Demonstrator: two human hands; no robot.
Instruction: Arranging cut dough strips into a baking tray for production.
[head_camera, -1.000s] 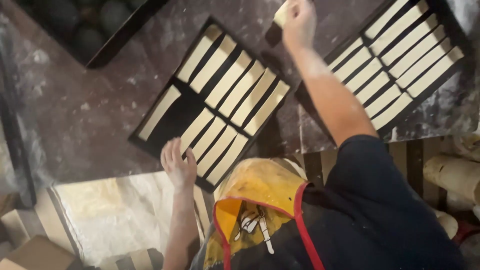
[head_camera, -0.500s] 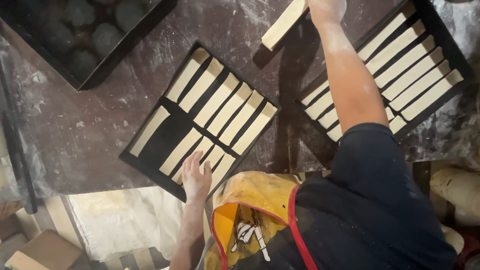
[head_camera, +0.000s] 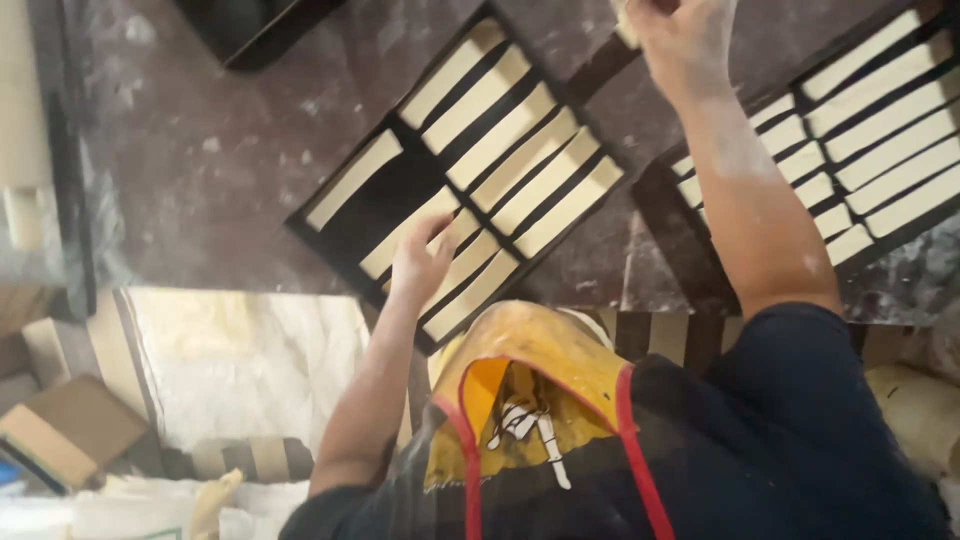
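Floured dark worktop (head_camera: 200, 170): your left hand (head_camera: 420, 262), fingers spread flat, could dent dough strips (head_camera: 470, 290) in the black tray (head_camera: 340, 255); right hand (head_camera: 685, 35) grip unclear.

three dark trays (head_camera: 345, 235), about twenty pale dough strips (head_camera: 520, 160), two hands (head_camera: 420, 262)
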